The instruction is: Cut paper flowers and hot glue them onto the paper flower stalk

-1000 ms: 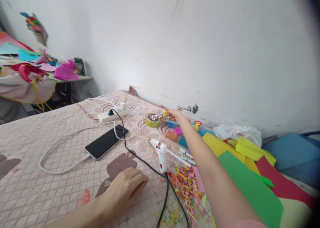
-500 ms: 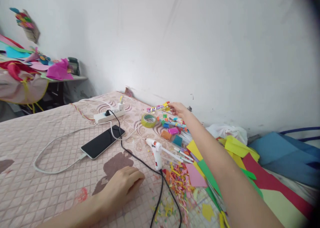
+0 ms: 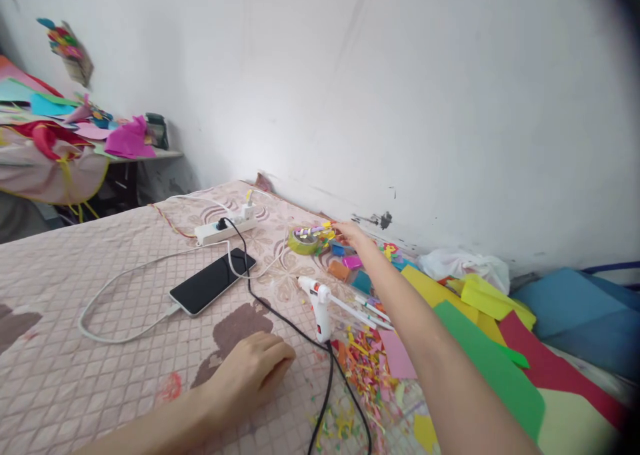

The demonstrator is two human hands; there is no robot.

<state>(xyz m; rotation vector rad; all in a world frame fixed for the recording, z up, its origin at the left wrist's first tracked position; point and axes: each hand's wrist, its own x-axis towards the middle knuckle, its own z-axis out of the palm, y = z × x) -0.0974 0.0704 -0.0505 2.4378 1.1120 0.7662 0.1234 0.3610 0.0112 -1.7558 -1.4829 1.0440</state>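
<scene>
My right hand [image 3: 347,234] reaches to the far side of the cloth-covered surface, its fingers closed on a thin purple-and-white decorated stick [image 3: 311,231] with yellow at the near end. The stick is held over a roll of yellowish tape [image 3: 295,245], partly hiding it. My left hand [image 3: 257,364] rests on the cloth with its fingers curled under, and nothing shows in it. Just beyond it to the right lies a white glue gun [image 3: 319,312] with a white glue stick in its back. Left of the glue gun is a dark-screened phone [image 3: 210,284] on a charging cable.
A white power strip [image 3: 225,228] sits toward the back left. The glue gun's black cord [image 3: 283,322] crosses the cloth. Paper scraps [image 3: 364,368], a green sheet [image 3: 493,375] and other coloured sheets cover the right side. A white wall stands behind.
My right hand has brought the decorated stick slightly nearer, from beyond the tape roll to over it. My left hand stays put, while the view has shifted slightly left.
</scene>
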